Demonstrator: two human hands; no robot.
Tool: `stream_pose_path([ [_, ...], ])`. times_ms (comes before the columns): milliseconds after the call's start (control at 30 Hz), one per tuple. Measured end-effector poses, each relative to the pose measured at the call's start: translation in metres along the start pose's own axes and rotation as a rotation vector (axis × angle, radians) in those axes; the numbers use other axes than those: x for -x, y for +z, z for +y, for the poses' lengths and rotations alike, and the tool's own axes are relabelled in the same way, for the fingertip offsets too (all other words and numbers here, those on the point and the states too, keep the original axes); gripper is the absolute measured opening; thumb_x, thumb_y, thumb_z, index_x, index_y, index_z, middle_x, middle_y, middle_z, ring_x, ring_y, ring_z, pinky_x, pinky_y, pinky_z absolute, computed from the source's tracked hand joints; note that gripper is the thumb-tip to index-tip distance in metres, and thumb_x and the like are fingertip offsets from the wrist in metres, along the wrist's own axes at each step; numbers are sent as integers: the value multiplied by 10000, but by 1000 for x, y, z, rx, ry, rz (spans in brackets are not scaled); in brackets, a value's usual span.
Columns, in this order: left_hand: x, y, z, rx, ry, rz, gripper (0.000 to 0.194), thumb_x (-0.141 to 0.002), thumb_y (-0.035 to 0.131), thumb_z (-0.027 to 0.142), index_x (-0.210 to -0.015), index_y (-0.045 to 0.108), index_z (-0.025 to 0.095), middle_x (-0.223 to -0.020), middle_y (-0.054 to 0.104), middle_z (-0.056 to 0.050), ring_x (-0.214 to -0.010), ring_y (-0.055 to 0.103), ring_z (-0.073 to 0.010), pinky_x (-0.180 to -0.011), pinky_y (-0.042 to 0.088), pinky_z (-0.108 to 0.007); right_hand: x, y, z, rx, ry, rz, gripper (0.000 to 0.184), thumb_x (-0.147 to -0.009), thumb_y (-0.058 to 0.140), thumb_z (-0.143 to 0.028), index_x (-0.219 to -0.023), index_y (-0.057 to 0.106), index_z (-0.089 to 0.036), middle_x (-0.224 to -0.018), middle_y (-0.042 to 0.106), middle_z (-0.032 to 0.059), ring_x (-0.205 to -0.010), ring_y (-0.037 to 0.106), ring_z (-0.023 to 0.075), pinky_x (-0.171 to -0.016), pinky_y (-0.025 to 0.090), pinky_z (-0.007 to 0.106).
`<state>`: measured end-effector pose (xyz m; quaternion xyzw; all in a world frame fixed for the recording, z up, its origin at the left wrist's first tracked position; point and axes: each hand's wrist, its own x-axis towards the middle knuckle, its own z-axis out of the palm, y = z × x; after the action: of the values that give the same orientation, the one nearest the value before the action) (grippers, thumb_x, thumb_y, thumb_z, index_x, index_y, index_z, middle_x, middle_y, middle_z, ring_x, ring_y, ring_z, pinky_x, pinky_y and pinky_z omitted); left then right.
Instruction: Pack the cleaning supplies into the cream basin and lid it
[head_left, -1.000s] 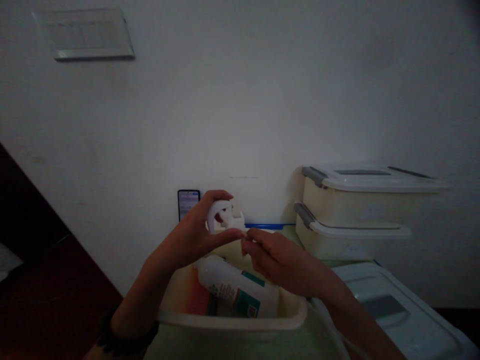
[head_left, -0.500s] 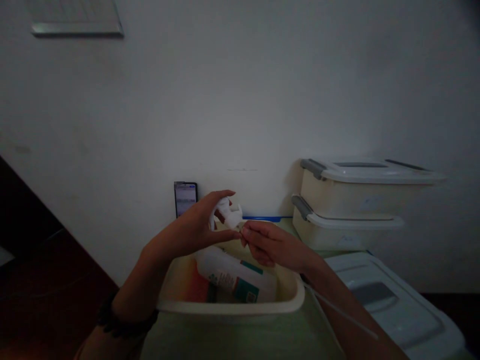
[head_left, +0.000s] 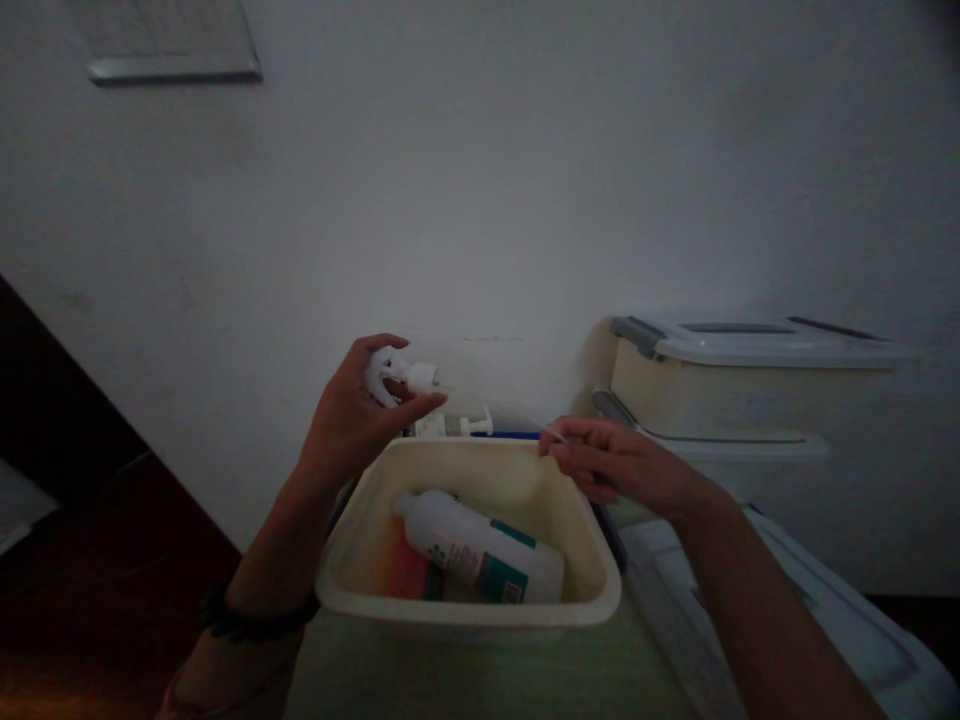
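My left hand grips a white trigger spray head above the back left of a cream plastic basin. From the spray head's collar a thin clear tube runs out to the right. My right hand pinches that tube between thumb and fingers, above the basin's right rim. Inside the basin a white plastic bottle with a green label lies on its side, its neck to the left. Something red lies partly under the bottle; its kind is hard to make out.
Behind the basin lies or stands a white pump-top container, partly hidden. Two cream storage boxes with grey latches are stacked at the right by the wall. A pale lid lies in front of them. The basin rests on a greenish tabletop.
My hands have moved apart. The left went up and left with the spray head; the right slid right along the tube. The phone seen behind my left hand no longer shows.
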<state>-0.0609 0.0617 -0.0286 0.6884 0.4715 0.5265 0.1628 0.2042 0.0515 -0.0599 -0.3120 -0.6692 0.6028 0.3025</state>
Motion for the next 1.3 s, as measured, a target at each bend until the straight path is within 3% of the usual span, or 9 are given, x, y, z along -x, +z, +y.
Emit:
stream_pose_path([
  [133, 2, 2, 9, 317, -26, -9, 541, -559, 808, 255, -998, 493, 228, -895, 601, 20, -549, 600, -93, -516, 522, -214, 20, -12, -17, 207, 23, 107, 324, -886, 461, -443, -1021, 576, -171, -541, 272, -89, -414, 221, 51, -367, 174, 189],
  [233, 3, -1, 10, 606, -125, -194, 408, -636, 753, 254, -951, 496, 227, -993, 644, -17, -530, 632, -105, -470, 515, -212, 28, -11, -25, 516, 21, 110, 343, -906, 408, -444, -1033, 608, -196, -570, 403, -46, -463, 348, 81, -415, 265, 208],
  [333, 4, -5, 9, 788, -198, -425, 316, -707, 678, 388, -915, 515, 214, -1074, 659, -66, -554, 663, -144, -478, 520, -244, 29, -6, -26, 792, 8, 110, 330, -921, 378, -399, -949, 648, -211, -783, 614, 30, -689, 538, 146, -622, 405, 265],
  [500, 7, -2, 8, 845, -230, -574, 326, -733, 613, 496, -888, 544, 218, -1209, 611, -94, -694, 692, -212, -530, 526, -289, 21, 5, -23, 1040, 50, 291, 323, -923, 351, -337, -836, 632, -204, -768, 657, 53, -698, 581, 185, -649, 392, 304],
  [600, 5, 0, 9, 866, -272, -526, 329, -747, 579, 505, -888, 563, 208, -1193, 624, -99, -757, 687, -215, -563, 518, -281, 17, 12, -24, 1033, -5, 334, 315, -926, 333, -339, -842, 605, -205, -743, 642, 44, -672, 573, 173, -624, 385, 295],
  [800, 3, -3, 15, 1005, -351, -248, 561, -789, 314, 674, -913, 584, 199, -1052, 678, -91, -762, 665, -197, -582, 519, -287, 17, 21, -28, 968, -33, 272, 338, -935, 306, -352, -818, 590, -209, -744, 636, 41, -692, 581, 172, -646, 399, 299],
  [900, 4, 0, 16, 984, -318, -229, 431, -733, 527, 560, -925, 600, 181, -982, 680, -67, -698, 649, -161, -608, 533, -272, 20, 23, -29, 963, 11, 209, 344, -938, 309, -362, -791, 582, -213, -727, 629, 35, -671, 573, 167, -633, 401, 296],
  [1000, 2, 6, 10, 902, -282, -252, 301, -666, 688, 359, -876, 617, 156, -791, 654, -13, -538, 577, -98, -484, 500, -216, 24, 26, -31, 948, 77, 83, 321, -933, 331, -343, -800, 598, -225, -725, 627, 26, -684, 573, 164, -624, 393, 287],
  [1300, 0, 8, -1, 647, -317, -251, 220, -711, 665, 324, -632, 578, 137, -590, 581, 15, -407, 463, -56, -319, 351, -145, 25, 47, -35, 989, 141, -88, 326, -936, 316, -332, -848, 601, -199, -773, 624, 34, -712, 564, 151, -639, 388, 273],
])
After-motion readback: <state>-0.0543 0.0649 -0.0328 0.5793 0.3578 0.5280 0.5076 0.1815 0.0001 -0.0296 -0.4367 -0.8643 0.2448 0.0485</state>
